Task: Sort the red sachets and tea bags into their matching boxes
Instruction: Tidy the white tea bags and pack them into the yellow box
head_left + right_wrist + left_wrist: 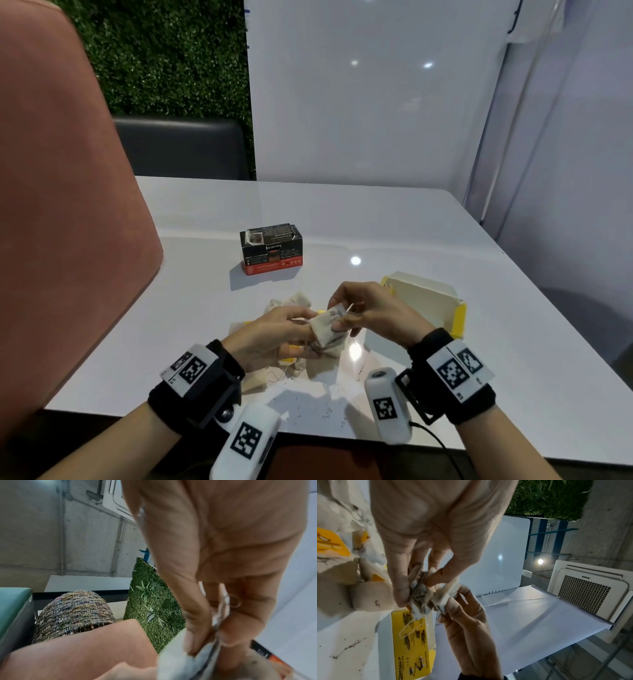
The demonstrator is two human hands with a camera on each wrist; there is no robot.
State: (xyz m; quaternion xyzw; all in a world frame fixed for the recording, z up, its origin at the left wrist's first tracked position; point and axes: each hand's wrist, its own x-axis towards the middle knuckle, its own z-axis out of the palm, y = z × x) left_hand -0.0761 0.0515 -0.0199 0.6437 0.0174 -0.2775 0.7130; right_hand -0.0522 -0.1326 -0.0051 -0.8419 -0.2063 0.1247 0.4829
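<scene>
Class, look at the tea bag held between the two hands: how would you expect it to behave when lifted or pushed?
The tea bag is probably floppy: it creases where the left hand and right hand pinch it. Likely light, since fingertips alone hold it up. Possibly fragile: dark specks on the table near the hands suggest the bags can leak.

white glossy smooth surface (428, 240) | beige crumpled matt paper tea bag (325, 329) | black-and-red printed cardboard box (272, 250) | yellow matt cardboard box (428, 301) | pink matt cloth chair back (61, 205)
</scene>
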